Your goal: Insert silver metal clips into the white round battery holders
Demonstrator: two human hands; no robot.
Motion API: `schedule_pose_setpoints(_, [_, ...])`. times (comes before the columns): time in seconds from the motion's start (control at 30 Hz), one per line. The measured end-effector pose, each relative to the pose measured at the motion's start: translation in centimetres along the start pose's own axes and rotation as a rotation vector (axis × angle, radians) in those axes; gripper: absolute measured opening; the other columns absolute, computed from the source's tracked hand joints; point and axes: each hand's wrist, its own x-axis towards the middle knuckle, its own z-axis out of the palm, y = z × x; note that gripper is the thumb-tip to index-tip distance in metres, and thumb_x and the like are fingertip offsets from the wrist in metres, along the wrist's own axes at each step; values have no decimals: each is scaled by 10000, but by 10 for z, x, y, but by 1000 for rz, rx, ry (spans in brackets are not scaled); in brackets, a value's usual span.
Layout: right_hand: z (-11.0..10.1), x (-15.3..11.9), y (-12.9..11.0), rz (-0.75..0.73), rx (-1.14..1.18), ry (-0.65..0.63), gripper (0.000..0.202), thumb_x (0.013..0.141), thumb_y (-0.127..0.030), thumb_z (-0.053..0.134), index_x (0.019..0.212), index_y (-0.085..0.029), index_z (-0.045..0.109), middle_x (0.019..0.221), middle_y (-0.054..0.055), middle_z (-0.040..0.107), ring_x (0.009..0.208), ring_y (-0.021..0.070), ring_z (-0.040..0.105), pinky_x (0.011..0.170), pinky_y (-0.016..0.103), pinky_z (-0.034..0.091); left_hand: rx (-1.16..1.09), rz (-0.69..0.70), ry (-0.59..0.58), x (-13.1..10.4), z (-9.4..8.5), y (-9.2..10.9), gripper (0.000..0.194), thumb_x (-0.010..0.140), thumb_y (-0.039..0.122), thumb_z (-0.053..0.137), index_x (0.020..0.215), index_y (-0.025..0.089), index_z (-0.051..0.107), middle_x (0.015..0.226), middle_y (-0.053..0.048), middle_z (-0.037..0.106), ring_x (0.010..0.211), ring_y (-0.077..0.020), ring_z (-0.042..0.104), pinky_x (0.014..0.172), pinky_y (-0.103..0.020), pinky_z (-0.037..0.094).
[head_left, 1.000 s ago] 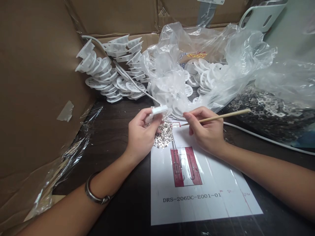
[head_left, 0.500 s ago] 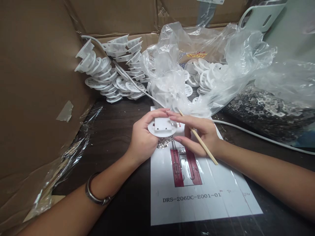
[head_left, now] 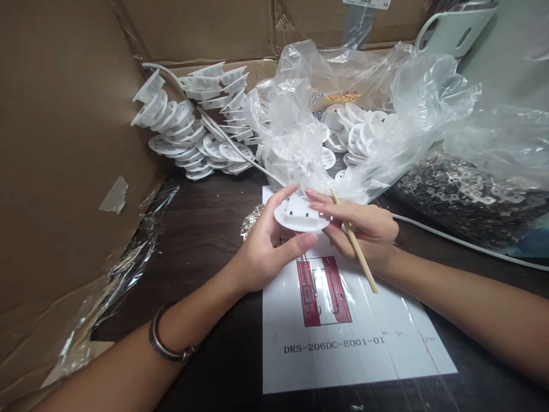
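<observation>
Far left: cardboard wall (head_left: 64,143), then a strip of dark wood-grain tabletop (head_left: 201,229) between it and the left forearm. Stacked white plastic discs (head_left: 184,114) lean at the back. Heap of small metal pieces (head_left: 251,221) just beside the left hand (head_left: 261,257), partly hidden by it.

Left hand: fingers curl behind the left rim of a round white disc part (head_left: 295,223), thumb alongside the near rim; contact of the thumb cannot be told. Part is held tilted above the top of the printed sheet (head_left: 343,366). It has a smooth round flange, a raised rectangular block and small dark openings along the block's near side.

Sheet reads "DRS-206DC-E001-01" under a red-and-white drawing; faint red marks to the right, illegible.

Clear plastic bag (head_left: 295,109) lies just beyond the fingers. Yellow, red and blue print behind it: too distorted to read.

Right hand (head_left: 369,229): fingertips on the block and right rim, wooden stick (head_left: 360,257) held slantwise, its blunt lower end projecting over the sheet.

Far right: white cable (head_left: 467,246), then bagged metal tabs (head_left: 463,183), well apart from the part.
</observation>
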Motion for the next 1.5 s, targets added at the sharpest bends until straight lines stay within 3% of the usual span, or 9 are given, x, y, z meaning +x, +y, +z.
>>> schedule_pose_setpoints(0.1, [0, 0, 1, -25, 4, -28, 399, 821, -52, 624, 1117, -314, 670, 1124, 5, 683, 982, 215, 692, 796, 350, 639, -23, -13, 19, 0, -1, 3, 502, 816, 329, 660, 1279, 243, 486, 1229, -94, 616, 1109, -260, 613, 903, -364, 537])
schedule_pose_setpoints(0.3, [1, 0, 2, 75, -126, -26, 218, 827, -118, 633, 992, -246, 696, 1070, 49, 715, 780, 201, 727, 641, 323, 620, -70, -68, 179, 2, 0, 2, 511, 669, 202, 744, 1097, 244, 468, 869, -33, 647, 707, -174, 645, 596, -279, 532])
schedule_pose_setpoints(0.43, [0, -4, 7, 350, -101, -40, 385, 904, -210, 532, 1286, -257, 543, 1315, 61, 588, 537, 112, 621, 481, 294, 529, -49, -22, 315, 5, 1, 0, 563, 657, 189, 753, 1114, 239, 428, 1002, -63, 661, 861, -213, 671, 741, -327, 565])
schedule_pose_setpoints(0.57, [-2, -7, 11, 413, 33, -102, 467, 970, -253, 385, 1433, -306, 358, 1470, 46, 424, 534, 82, 585, 516, 302, 524, 16, -5, 280, 5, 1, 0, 613, 699, 183, 740, 1236, 238, 449, 1040, -63, 658, 926, -226, 669, 805, -342, 565])
schedule_pose_setpoints(0.73, [1, -3, 4, 443, 57, -7, 187, 925, -291, 542, 1095, -217, 561, 1220, 69, 648, 435, 50, 506, 422, 265, 443, 116, 36, 266, 5, 2, -1, 652, 710, 184, 747, 1288, 277, 460, 1121, -62, 633, 897, -224, 674, 715, -312, 578])
schedule_pose_setpoints(0.87, [3, -1, 2, 451, 141, 78, 180, 853, -288, 648, 844, -202, 490, 1018, 68, 726, 406, 53, 508, 367, 236, 382, 103, 65, 270, 5, 2, -2, 639, 718, 179, 744, 1279, 286, 458, 1147, -57, 619, 911, -224, 673, 743, -324, 581])
schedule_pose_setpoints(1.03, [3, 0, 3, 442, 180, 78, 337, 738, -277, 768, 815, -209, 447, 1012, 87, 727, 571, 127, 659, 376, 233, 415, 94, 95, 283, 4, 0, -3, 575, 684, 148, 761, 1170, 243, 467, 1098, -54, 615, 931, -231, 668, 729, -328, 581])
schedule_pose_setpoints(1.27, [1, 0, 3, 437, 224, 56, 306, 753, -240, 764, 821, -220, 467, 1004, 83, 728, 776, 191, 712, 428, 253, 467, 58, 98, 255, 3, 0, -3, 626, 695, 145, 744, 1234, 241, 439, 1085, -53, 633, 928, -231, 671, 753, -357, 582])
schedule_pose_setpoints(1.5, [0, 0, 2, 475, 249, 47, 279, 774, -241, 744, 812, -224, 469, 981, 69, 730, 689, 173, 697, 391, 259, 424, 69, 103, 280, 4, 1, -2, 629, 669, 152, 768, 1211, 238, 461, 1060, -44, 640, 897, -225, 674, 754, -363, 589])
